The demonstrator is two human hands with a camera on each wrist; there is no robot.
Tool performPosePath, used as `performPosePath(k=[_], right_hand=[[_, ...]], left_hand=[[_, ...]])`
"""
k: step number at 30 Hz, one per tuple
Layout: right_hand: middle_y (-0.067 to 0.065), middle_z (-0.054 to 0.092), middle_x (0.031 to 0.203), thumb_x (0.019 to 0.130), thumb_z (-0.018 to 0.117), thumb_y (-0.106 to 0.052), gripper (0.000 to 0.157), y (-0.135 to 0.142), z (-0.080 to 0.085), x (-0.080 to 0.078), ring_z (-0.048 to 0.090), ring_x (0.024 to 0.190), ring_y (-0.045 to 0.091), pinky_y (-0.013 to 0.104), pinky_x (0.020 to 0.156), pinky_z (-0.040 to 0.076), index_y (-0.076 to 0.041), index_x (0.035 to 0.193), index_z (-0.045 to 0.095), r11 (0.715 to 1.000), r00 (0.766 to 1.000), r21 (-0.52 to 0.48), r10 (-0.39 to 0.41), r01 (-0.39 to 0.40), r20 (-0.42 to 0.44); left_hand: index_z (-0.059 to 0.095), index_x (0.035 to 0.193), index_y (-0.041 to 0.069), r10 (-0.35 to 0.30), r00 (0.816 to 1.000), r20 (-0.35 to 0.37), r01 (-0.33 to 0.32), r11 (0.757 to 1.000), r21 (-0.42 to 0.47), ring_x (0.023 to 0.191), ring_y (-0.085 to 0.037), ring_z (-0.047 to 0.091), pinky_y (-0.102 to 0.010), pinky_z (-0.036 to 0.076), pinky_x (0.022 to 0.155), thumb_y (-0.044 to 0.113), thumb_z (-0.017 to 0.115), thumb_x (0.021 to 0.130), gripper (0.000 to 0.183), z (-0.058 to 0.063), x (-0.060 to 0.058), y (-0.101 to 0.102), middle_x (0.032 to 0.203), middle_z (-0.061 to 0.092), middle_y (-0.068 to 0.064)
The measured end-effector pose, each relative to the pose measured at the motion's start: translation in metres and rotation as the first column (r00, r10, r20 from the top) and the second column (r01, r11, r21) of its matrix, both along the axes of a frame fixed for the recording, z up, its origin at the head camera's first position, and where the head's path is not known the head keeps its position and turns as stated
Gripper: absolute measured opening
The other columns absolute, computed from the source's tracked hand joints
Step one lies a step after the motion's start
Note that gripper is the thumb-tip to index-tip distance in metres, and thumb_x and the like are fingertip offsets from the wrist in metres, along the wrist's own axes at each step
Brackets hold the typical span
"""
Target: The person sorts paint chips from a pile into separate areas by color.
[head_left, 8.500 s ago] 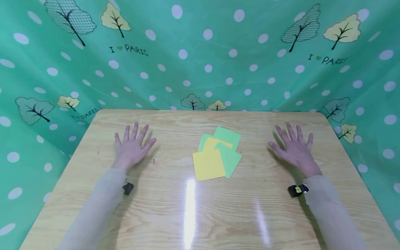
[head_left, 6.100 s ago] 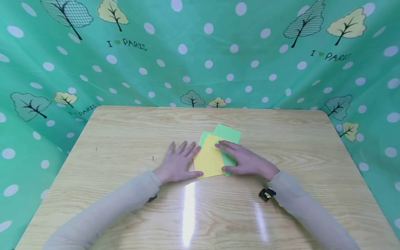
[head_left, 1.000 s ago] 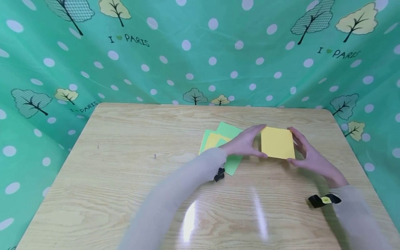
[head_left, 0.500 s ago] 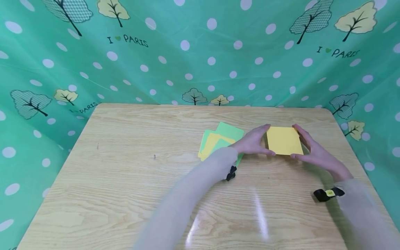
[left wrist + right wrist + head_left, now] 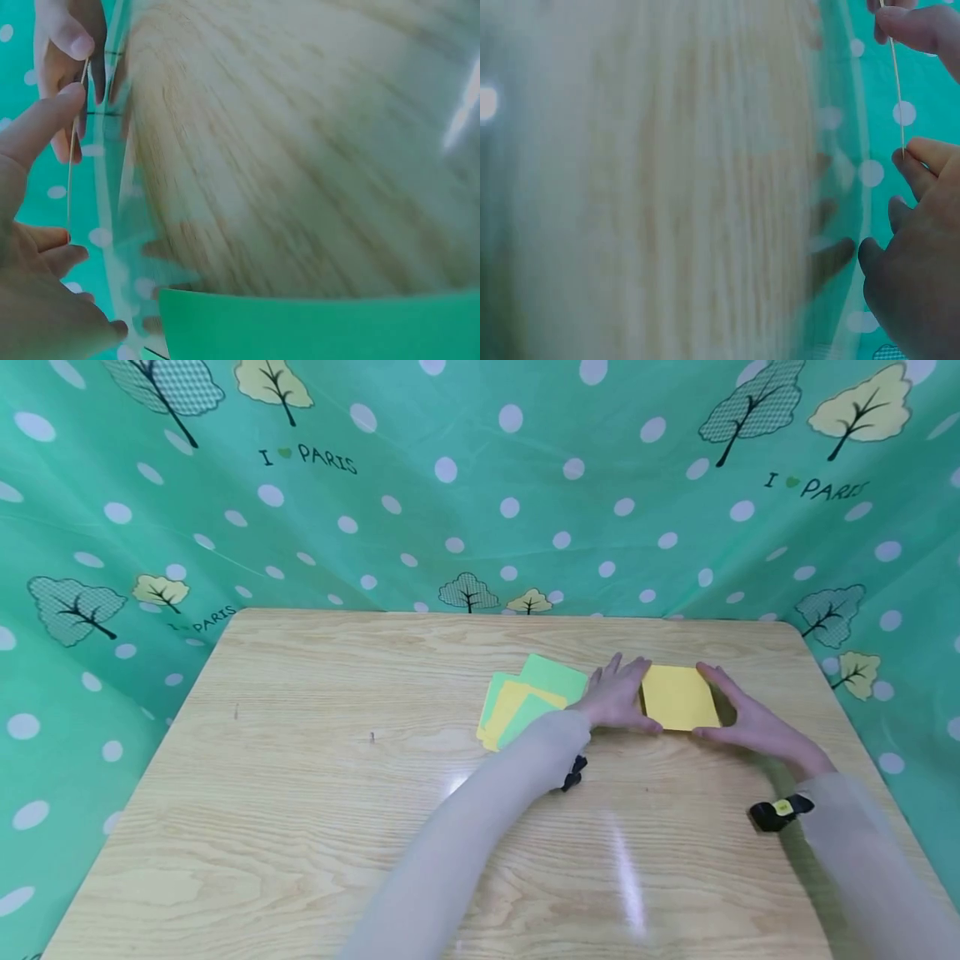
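Both my hands hold one yellow square card [image 5: 680, 697] by its opposite side edges, right of the middle of the table. My left hand [image 5: 617, 697] has its thumb at the near left corner and index finger at the far left corner, the other fingers spread away behind. My right hand [image 5: 761, 731] spans the right edge the same way, thumb at the near corner. In the left wrist view the card [image 5: 70, 180] appears edge-on as a thin line between thumb and fingers, raised off the table. The right wrist view also shows the card [image 5: 898, 90] edge-on.
Left of my left hand lies a loose, overlapping pile of green cards [image 5: 550, 672] and yellow cards [image 5: 501, 710], partly covered by my left forearm. A shiny wooden table [image 5: 225, 827] carries them. Behind it hangs a green dotted curtain [image 5: 420, 510].
At first both hands lay spread apart and the yellow card topped the pile. It was then carried right, shifting slightly further over the last second. The left fingers have just fanned out.
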State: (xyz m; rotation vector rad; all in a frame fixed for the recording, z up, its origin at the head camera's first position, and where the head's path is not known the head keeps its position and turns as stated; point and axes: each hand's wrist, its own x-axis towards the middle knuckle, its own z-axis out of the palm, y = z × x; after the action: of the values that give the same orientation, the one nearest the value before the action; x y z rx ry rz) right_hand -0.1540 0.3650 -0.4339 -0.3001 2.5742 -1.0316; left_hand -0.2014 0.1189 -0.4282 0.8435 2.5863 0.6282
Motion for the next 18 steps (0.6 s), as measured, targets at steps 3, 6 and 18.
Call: performPosePath(k=[3,6,18], right_hand=[[0.023,-0.017,0.157,0.085,0.074,-0.031,0.106,0.0002,-0.0020,-0.0034,-0.015,0.141,0.044,0.077,0.099,0.006,-0.020,0.156,-0.003,0.999,1.000,0.045,0.011,-0.012,0.008],[0.024,-0.016,0.156,0.084,0.075,-0.032,0.105,-0.0002,-0.0049,-0.0059,-0.017,0.141,0.041,0.077,0.100,0.005,-0.016,0.157,0.000,0.997,0.999,0.072,0.033,-0.033,-0.001],[0.027,-0.004,0.157,0.083,0.076,-0.035,0.107,-0.0035,-0.0105,-0.0105,-0.017,0.141,0.042,0.075,0.102,0.000,-0.007,0.155,0.002,0.985,0.997,0.155,0.083,-0.081,-0.007]], left_hand=[[0.014,0.156,0.018,0.017,1.000,0.004,-0.017,0.999,-0.049,0.146,-0.022,0.002,-0.041,0.011,0.116,0.056,0.073,0.078,0.105,0.0004,0.0013,0.0009,0.160,0.016,0.003],[0.014,0.156,0.019,0.023,1.000,0.003,-0.022,0.993,-0.114,0.146,-0.023,0.001,-0.039,0.009,0.117,0.057,0.071,0.080,0.103,-0.0006,0.0027,0.0013,0.160,0.014,0.003],[0.005,0.157,0.020,-0.009,1.000,0.012,0.012,0.966,-0.257,0.146,-0.023,-0.007,-0.033,0.001,0.117,0.062,0.061,0.085,0.101,-0.0050,0.0051,0.0007,0.162,0.003,0.006]])
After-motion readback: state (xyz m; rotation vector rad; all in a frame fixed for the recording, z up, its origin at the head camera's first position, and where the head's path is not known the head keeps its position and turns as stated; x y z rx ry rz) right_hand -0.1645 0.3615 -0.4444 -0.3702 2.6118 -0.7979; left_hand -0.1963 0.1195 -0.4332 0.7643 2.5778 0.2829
